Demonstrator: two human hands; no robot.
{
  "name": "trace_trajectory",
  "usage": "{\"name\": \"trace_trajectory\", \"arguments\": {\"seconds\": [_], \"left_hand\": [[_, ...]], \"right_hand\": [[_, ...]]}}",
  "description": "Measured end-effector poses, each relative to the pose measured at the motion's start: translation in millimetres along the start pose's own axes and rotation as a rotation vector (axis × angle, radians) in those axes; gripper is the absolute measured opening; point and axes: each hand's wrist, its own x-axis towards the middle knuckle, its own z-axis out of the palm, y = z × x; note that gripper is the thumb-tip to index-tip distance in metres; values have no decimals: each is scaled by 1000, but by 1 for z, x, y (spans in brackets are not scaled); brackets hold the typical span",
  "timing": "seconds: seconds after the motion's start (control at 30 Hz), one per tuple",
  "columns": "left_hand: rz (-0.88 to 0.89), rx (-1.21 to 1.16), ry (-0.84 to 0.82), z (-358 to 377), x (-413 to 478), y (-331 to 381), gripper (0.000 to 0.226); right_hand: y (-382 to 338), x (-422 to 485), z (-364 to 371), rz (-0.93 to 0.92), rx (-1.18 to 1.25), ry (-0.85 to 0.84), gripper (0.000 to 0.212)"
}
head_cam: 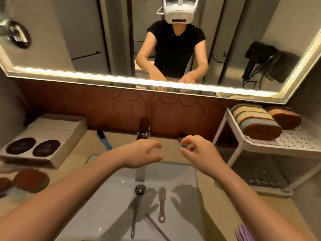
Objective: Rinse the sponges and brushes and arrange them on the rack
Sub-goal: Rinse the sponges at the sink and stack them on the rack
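On the far right, the white rack [271, 145] already carries two rolled sponges [257, 122]; they look soft and light, best squeezed around the middle. More brown sponges [31, 180] lie on the bench [217, 197] at the left. Down in the sink [112, 197] a pink brush [161, 202] and a grey brush [136, 206] lie wet, probably slippery and stiff, best pinched by their thin handles. Both the left hand [140, 155] and right hand [199, 152] hover near the tap [143, 129], fingers half-curled, holding nothing. No writing is legible.

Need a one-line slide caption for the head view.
Both empty hands, left and right, reach toward the faucet above brushes in the sink.
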Motion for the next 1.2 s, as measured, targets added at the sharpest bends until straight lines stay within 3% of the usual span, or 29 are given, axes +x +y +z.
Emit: {"name": "trace_trajectory", "arguments": {"seconds": [0.23,0.63,0.7,0.8,0.9,1.07,1.2], "left_hand": [[-217,-17,-48,39,-92,-87,53],[-646,-170,-80,109,-215,-219,56],[-723,-234,-19,120,-232,-243,56],[-846,-215,200,134,-256,-279,54],[-1003,-245,368,142,-275,-307,69],[-1148,-271,465,151,-290,-345,87],[-1170,-325,546,151,-288,-365,84]], "right_hand": [[-69,-2,93,-101,-26,-322,23],[-177,-6,222,-287,-147,-720,27],[-193,-7,242,-323,-190,-763,28],[-217,-2,270,-371,-288,-816,32],[-236,11,286,-428,-453,-804,35],[-266,47,316,-421,-581,-732,36],[-281,67,348,-380,-625,-719,37]]}}
